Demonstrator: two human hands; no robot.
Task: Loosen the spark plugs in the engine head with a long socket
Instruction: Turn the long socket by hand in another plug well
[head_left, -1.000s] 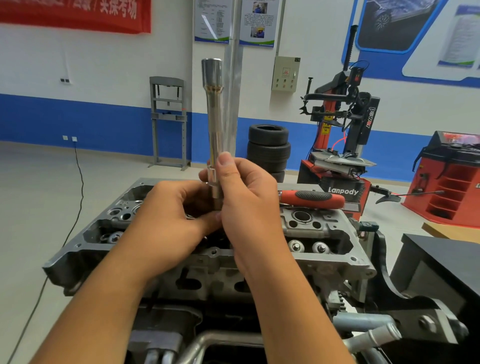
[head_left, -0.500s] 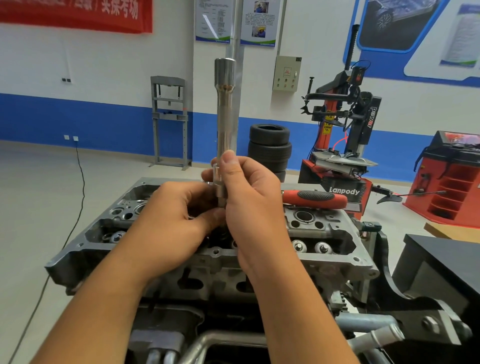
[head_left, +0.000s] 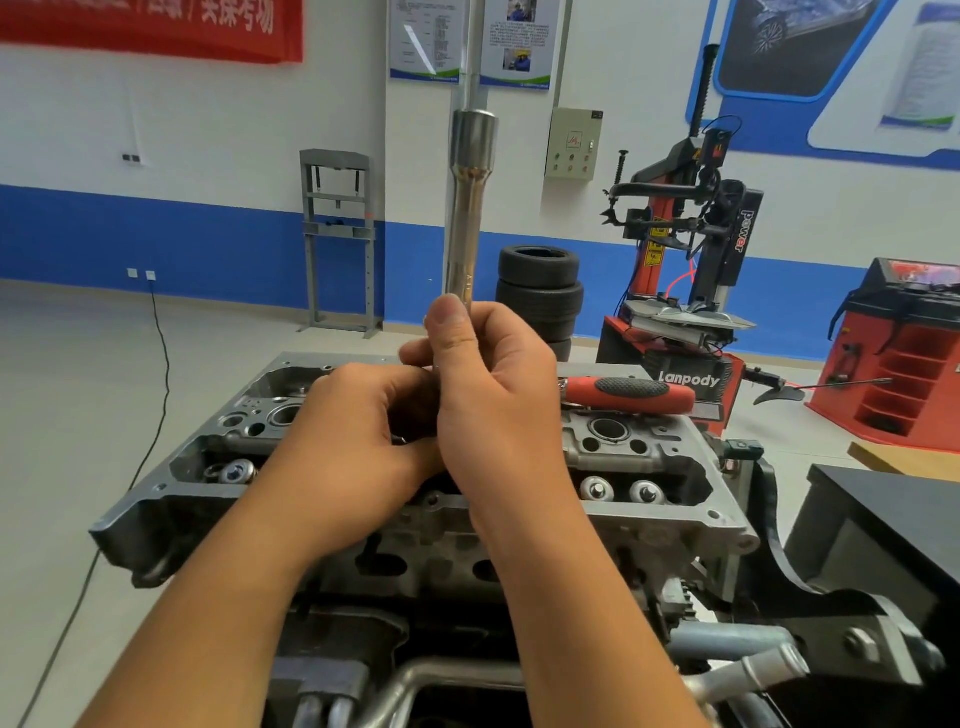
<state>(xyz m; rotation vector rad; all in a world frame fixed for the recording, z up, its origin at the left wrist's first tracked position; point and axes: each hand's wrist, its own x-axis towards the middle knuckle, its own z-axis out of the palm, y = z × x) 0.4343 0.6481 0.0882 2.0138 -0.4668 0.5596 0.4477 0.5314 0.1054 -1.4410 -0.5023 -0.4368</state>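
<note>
Chrome and upright, the socket (head_left: 465, 208) stands above the head (head_left: 649, 499), its wide end up. Your right hand (head_left: 493, 395) grips its lower end, fingers curled round the shaft and thumb laid up along it. Your left hand (head_left: 353, 431) is curled at the base of the socket, touching the right; what its fingers pinch there is hidden. Both hands hover over the middle of the head. A red-handled ratchet (head_left: 628, 392) lies on the head's far edge, just right of your right hand.
</note>
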